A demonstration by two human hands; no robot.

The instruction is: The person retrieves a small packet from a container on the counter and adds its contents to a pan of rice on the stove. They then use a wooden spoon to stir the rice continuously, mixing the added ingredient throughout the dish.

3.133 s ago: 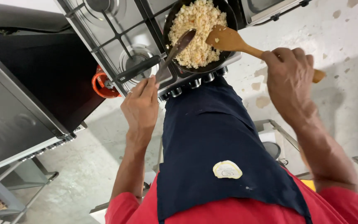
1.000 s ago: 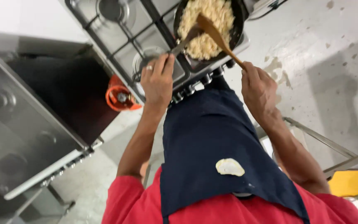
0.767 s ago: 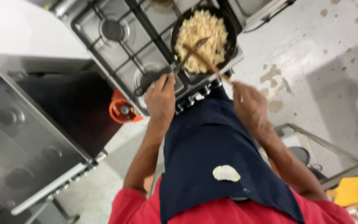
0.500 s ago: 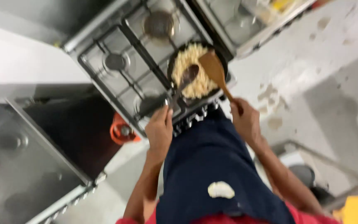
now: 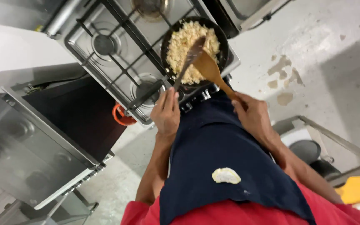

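wooden spatula (image 5: 210, 71), matt black pan (image 5: 223, 49), brushed steel stove (image 5: 117, 58)

hands (image 5: 166, 113) stirring pan (image 5: 222, 53), likely rice (image 5: 184, 46)

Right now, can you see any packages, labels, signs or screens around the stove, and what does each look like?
None that I can make out.
Nearest thing: a pale oval patch on the navy apron, too blurred to tell if it is a label.

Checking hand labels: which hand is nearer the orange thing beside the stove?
Left. The left hand sits just right of the orange thing; the right hand is farther right, across the apron.
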